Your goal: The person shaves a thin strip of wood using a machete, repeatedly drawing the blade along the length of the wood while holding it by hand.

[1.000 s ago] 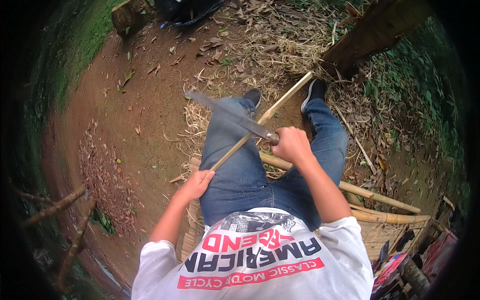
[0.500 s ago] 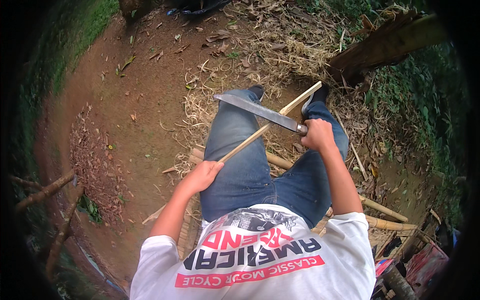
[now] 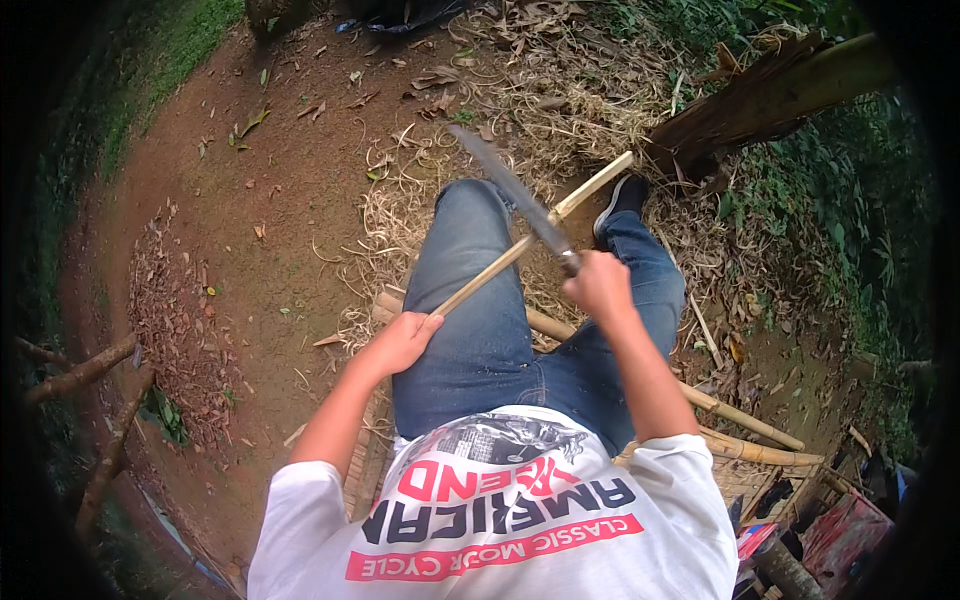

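My left hand (image 3: 407,342) is closed around the near end of a long, pale bamboo strip (image 3: 482,279), just above my left thigh. From there the strip slants away to the right, its far end over the ground near my right shoe (image 3: 622,204). In my right hand (image 3: 602,288) is the handle of a machete (image 3: 507,183). Its long blade crosses the strip just before a knot and points up and to the left. Blade and strip appear to touch. The blade is slightly blurred.
Curly pale shavings (image 3: 395,225) lie on the brown soil around my feet. I sit on a bamboo-slat seat (image 3: 745,455). A thick trunk (image 3: 765,100) leans at the far right, and cut branches (image 3: 85,370) stand at the left. Green plants line the right side.
My right hand has drawn back toward me and to the left. The machete has turned, so its tip now points farther away. The strip stays in my left hand, almost unmoved.
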Motion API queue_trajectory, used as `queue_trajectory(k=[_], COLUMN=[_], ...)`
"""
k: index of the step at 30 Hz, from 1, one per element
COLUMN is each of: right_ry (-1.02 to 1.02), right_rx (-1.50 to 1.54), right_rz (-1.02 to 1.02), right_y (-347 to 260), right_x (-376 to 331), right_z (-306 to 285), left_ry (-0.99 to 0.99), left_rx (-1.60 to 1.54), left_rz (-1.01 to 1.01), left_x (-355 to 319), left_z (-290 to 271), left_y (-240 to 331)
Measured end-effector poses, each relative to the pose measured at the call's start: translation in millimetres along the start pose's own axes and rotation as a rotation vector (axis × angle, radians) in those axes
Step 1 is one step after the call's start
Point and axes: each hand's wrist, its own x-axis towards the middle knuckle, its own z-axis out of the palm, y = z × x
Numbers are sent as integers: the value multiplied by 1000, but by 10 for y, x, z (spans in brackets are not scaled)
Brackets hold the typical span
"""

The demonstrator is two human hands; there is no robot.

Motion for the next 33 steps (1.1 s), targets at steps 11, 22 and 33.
queue_trajectory(k=[11, 22, 33], right_ry=[141, -39, -122], right_rx=[-39, 1085, 2068], right_rz=[307, 438, 130], right_y=[823, 189, -313], right_x=[105, -311, -679], right_z=[-477, 373, 35], left_ry=[10, 91, 232], left_rx=[-4, -149, 481], left_rz=[3, 97, 296], left_x=[-20, -69, -184], left_z=[-62, -28, 288], left_y=[-72, 198, 939])
